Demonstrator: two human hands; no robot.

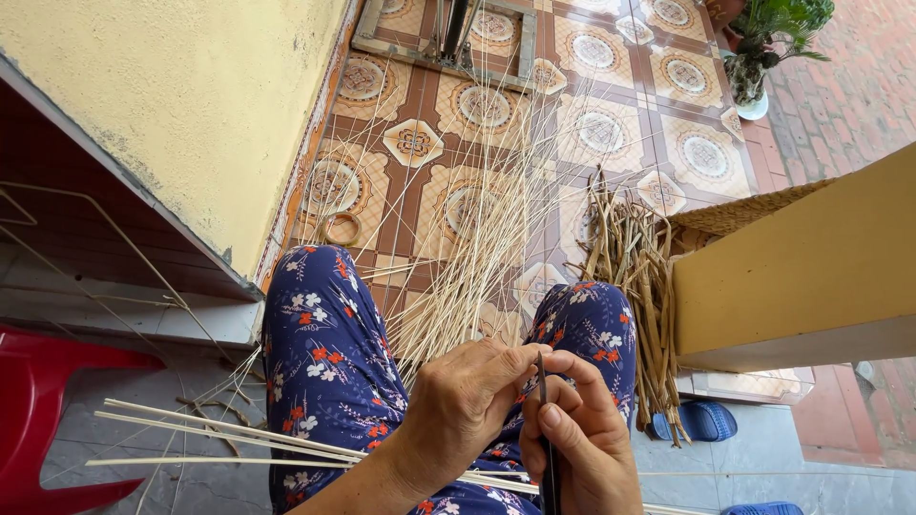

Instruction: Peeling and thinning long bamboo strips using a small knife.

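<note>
My right hand [582, 434] pinches a thin dark blade [546, 429] while my left hand [468, 401] grips pale cane strips [458, 257] fanning over my lap.

Thin splints [458, 238] fan ahead; reed bundle [634, 277], yellow board [811, 267] block right; left wall [191, 105].

Pale thin reed strips [458, 257] fan outward over knees.

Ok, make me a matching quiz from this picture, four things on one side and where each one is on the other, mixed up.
Things:
1. potted plant
2. red stool
3. dark tool
4. dried stalks

Places:
A. far left edge
B. in the right hand
C. top right, on the tiles
D. beside the right knee

Pairs: 1-C, 2-A, 3-B, 4-D
</note>
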